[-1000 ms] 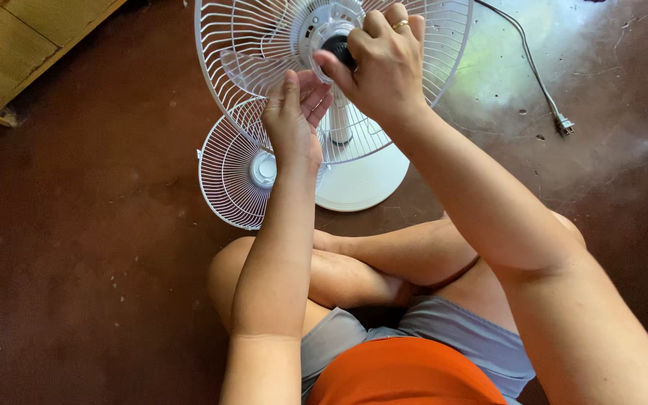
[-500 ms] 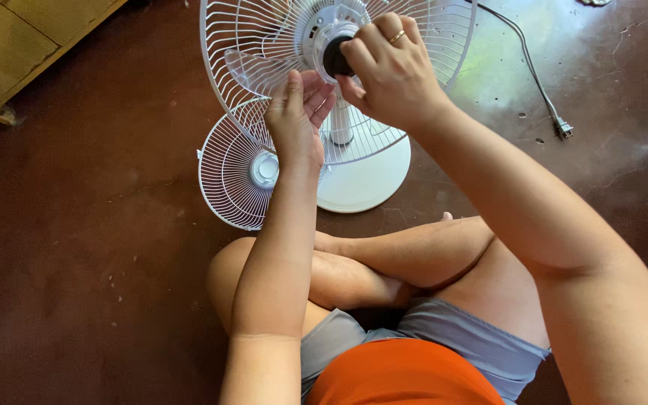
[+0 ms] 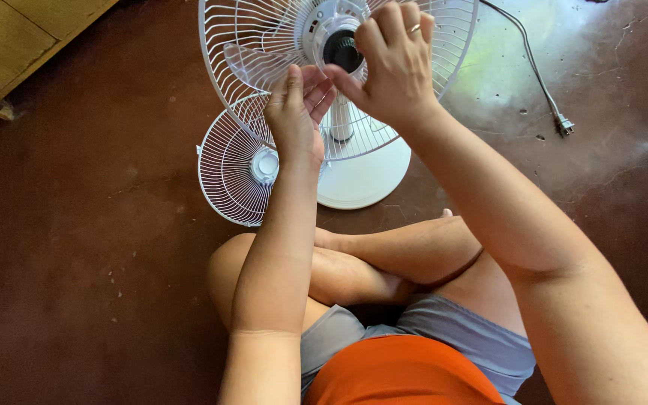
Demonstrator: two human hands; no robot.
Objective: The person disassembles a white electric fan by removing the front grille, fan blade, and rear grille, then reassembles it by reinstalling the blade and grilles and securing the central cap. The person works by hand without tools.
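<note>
Dark red-brown floor point(image 3: 76, 247) carries a partly stripped white pedestal fan, worked on by a seated person.

Wooden cabinet point(image 3: 9, 45) sits at far left. Loose front grille point(image 3: 234, 169) leans against the round base point(image 3: 361, 176), apparently set aside to give access to the blades. Left hand point(image 3: 294, 112) is held flat and open, fingers extended against the rear grille point(image 3: 249, 45), touching a translucent blade point(image 3: 253, 64); this likely steadies the rotor. Right hand point(image 3: 391, 64), fingers curled narrow, pinches at the black hub cap point(image 3: 343, 51) in the fan centre, a grip suited to turning it; firm closure cannot be confirmed. Power cord and plug point(image 3: 560, 124) lie on the floor at right, unplugged from any outlet in view.
</note>
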